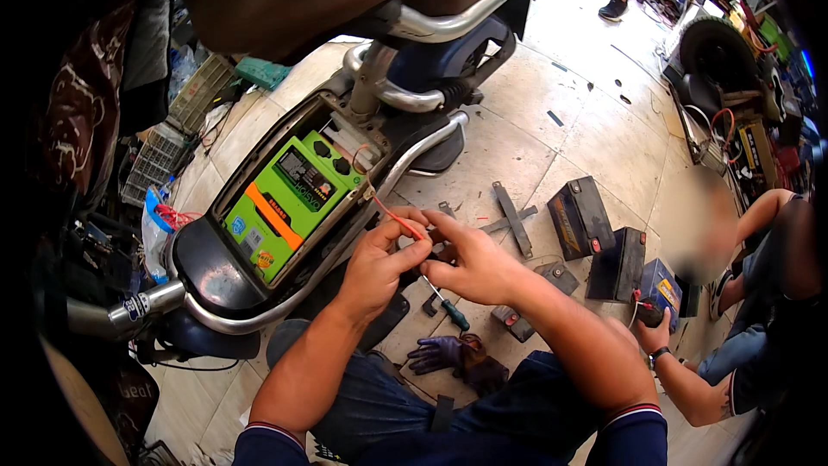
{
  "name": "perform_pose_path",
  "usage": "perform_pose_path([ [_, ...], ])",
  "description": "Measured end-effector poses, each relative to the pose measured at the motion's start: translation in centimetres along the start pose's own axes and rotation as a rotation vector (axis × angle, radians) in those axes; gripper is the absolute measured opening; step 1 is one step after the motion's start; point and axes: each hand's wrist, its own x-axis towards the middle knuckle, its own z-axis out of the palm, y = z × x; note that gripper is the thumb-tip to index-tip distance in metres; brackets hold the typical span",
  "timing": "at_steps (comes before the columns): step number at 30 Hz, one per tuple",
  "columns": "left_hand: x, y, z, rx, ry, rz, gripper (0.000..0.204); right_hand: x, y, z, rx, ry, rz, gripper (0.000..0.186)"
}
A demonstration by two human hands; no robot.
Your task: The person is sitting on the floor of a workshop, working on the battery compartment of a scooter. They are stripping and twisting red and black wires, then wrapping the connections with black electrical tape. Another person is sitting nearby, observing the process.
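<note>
A thin red wire (392,212) runs out of the open compartment of a scooter to my fingers. My left hand (379,263) pinches the wire between thumb and forefinger. Close against it, my right hand (474,263) is closed at the same stretch of wire, though its fingertips are partly hidden. A bright green battery (291,198) with an orange strap (274,216) fills the compartment of the scooter (216,263). Below my hands, a screwdriver (454,316) with a dark green handle lies on the tiled floor.
Several old dark batteries (580,216) stand at the right, where a co-worker's hand (653,332) touches a blue-topped battery (662,285). Crossed metal strips (513,220) and work gloves (435,354) lie on the floor. The scooter's brown seat (285,0) overhangs the far side.
</note>
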Motion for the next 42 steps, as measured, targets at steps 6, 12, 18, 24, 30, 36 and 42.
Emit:
perform_pose_path([
  [6, 0.5, -0.5, 1.4, 0.164, -0.042, 0.111, 0.009, -0.5, 3.5, 0.2, 0.119, 0.066, -0.404, 0.086],
  [12, -0.2, -2.0, 0.5, 0.190, -0.101, 0.252, 0.032, -0.7, 2.0, 1.4, -0.211, 0.305, -0.154, 0.063],
  [18, 0.6, -0.8, 2.6, 0.524, 0.016, 0.309, 0.006, -0.8, 2.3, -1.0, -0.513, 0.323, -0.157, 0.047],
  [24, 0.3, -1.5, 2.2, 0.706, 0.129, 0.251, 0.018, 0.9, 7.9, 2.0, -0.822, 0.499, -0.332, 0.042],
  [30, 3.6, -5.1, -1.0, 0.720, 0.158, 0.385, 0.030, -2.7, 0.0, -2.0, -0.745, 0.185, -0.681, 0.033],
  [36, 3.0, -4.6, -2.2, 0.487, 0.198, 0.365, 0.020, -0.8, 1.5, 1.5, -0.692, 0.139, -0.730, 0.060],
  [42, 3.0, -3.5, 0.3, 0.525, 0.244, 0.019, 0.010, -0.2, 4.9, -0.5, -0.415, 0.259, -0.408, 0.055],
])
